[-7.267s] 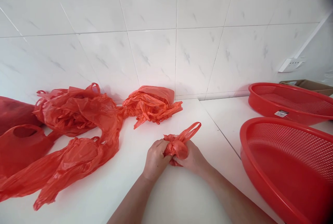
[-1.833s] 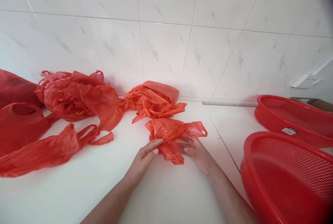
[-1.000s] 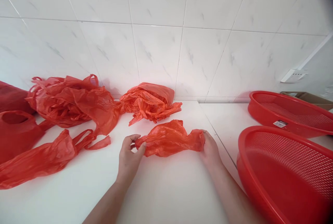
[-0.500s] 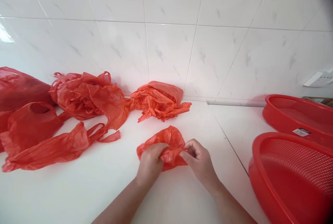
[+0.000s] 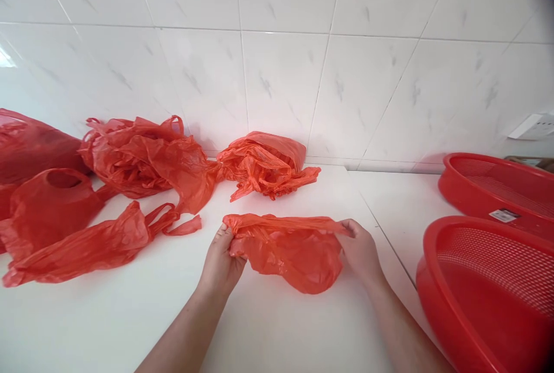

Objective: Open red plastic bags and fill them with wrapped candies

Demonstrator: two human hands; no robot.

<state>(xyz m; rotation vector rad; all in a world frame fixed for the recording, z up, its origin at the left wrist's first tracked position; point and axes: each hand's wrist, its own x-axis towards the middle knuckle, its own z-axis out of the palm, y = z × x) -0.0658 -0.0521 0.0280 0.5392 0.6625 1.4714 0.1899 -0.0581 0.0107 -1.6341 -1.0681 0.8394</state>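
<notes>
A thin red plastic bag is stretched sideways between my two hands, its upper edge pulled nearly straight and its lower part hanging loose and rounded. My left hand grips the bag's left end, thumb on top. At the other end, my right hand pinches the bag's right corner; some of its fingers are hidden behind the plastic. Just beyond the held bag lies a crumpled bundle of red plastic bags against the wall.
More red bags lie on the left: a big heap, a flattened bag with handles, and a full-looking bag. Two red mesh baskets stand on the right of the white tabletop. A tiled wall rises behind.
My hands have moved apart, left hand leftward and right hand rightward. The bag, bunched between them before, is now spread wide.
</notes>
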